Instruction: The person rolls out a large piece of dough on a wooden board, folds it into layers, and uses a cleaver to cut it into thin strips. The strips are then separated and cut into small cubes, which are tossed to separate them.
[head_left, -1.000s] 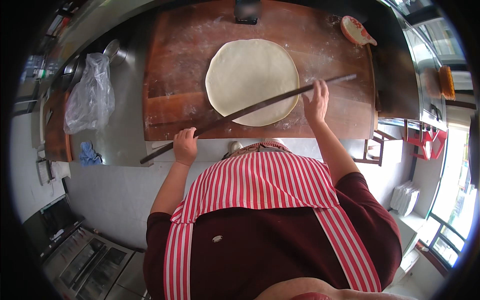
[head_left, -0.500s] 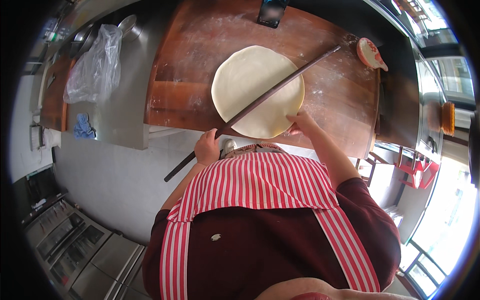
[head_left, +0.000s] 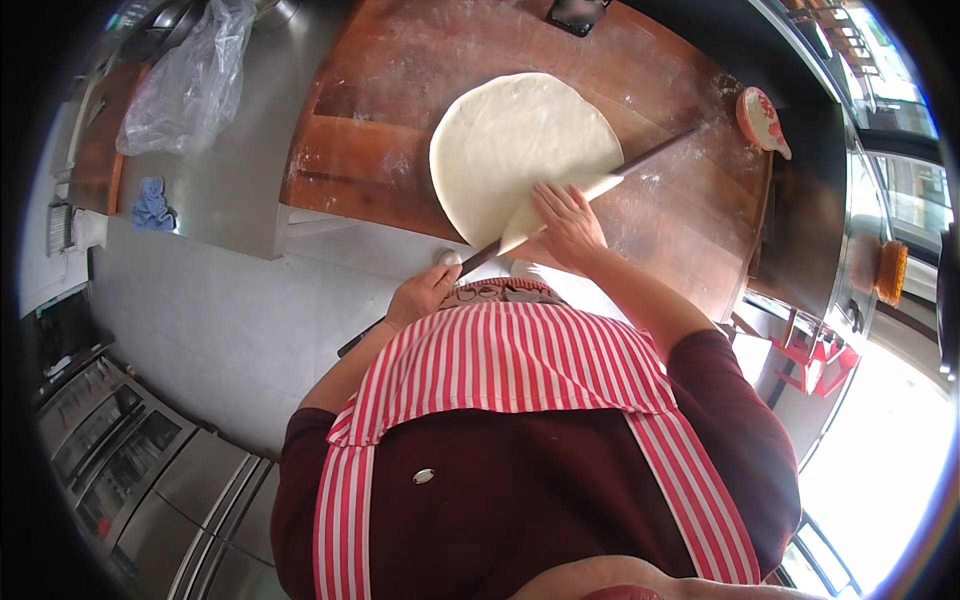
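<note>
Half a second earlier the dough sheet [head_left: 525, 145] lay flat; now its near edge was folded over the dark rod [head_left: 660, 150], so wrapping seemed just begun. The sheet rested on the wooden tabletop [head_left: 365, 160]. The left hand's [head_left: 424, 291] fingers gripped the rod; the right hand's [head_left: 572, 225] fingers, extended and grasping nothing, rested on the fold

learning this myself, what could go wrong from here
The dough is folded over the rolling pin at its near edge, so the fold might crease or stick under the right hand. The pin extends past the near edge of the table, so it could shift if the left hand loosens.
</note>
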